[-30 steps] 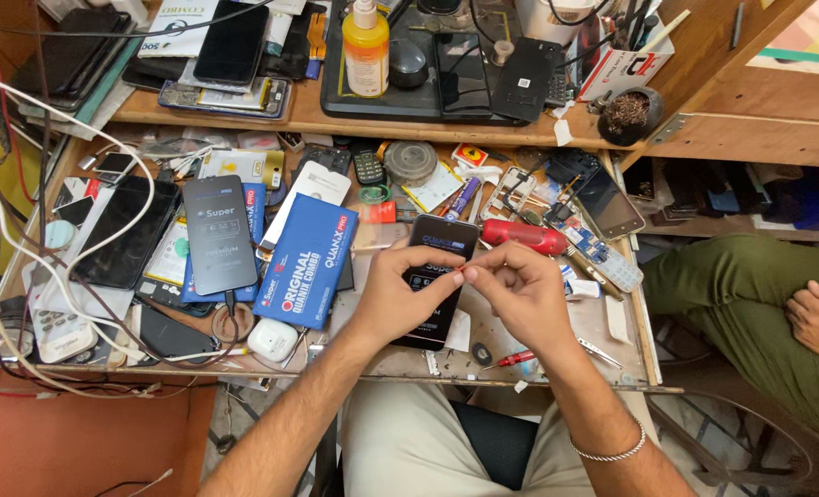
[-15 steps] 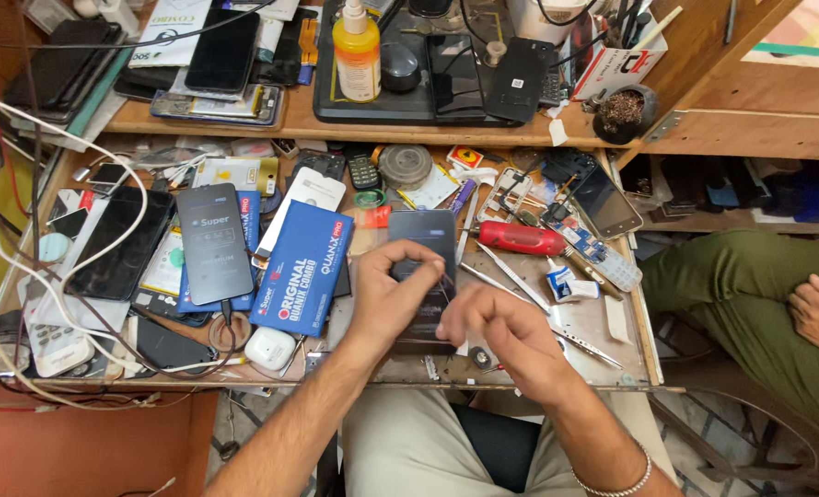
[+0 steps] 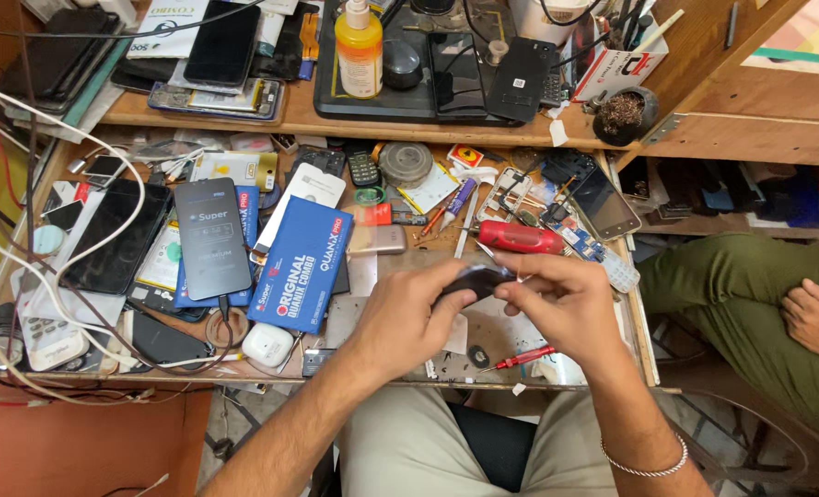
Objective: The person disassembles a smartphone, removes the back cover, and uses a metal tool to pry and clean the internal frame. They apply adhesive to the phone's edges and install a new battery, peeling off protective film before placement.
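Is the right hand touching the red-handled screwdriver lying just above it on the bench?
Apart. The head view shows bare bench between the right hand and the red-handled screwdriver; its fingers pinch the dark phone instead.

Phone (image 3: pixel 479 279): black. Flat box (image 3: pixel 302 264): blue with white and red print. Screwdriver (image 3: pixel 522 237): red handle. Small screwdriver (image 3: pixel 525 356): red. Bottle (image 3: pixel 360 51): yellow-orange, white cap. Earbud case (image 3: pixel 267 346): white. Counter (image 3: pixel 644 340): brown wood. Cables (image 3: pixel 23 244): white. Bracelet (image 3: pixel 647 468): silver.
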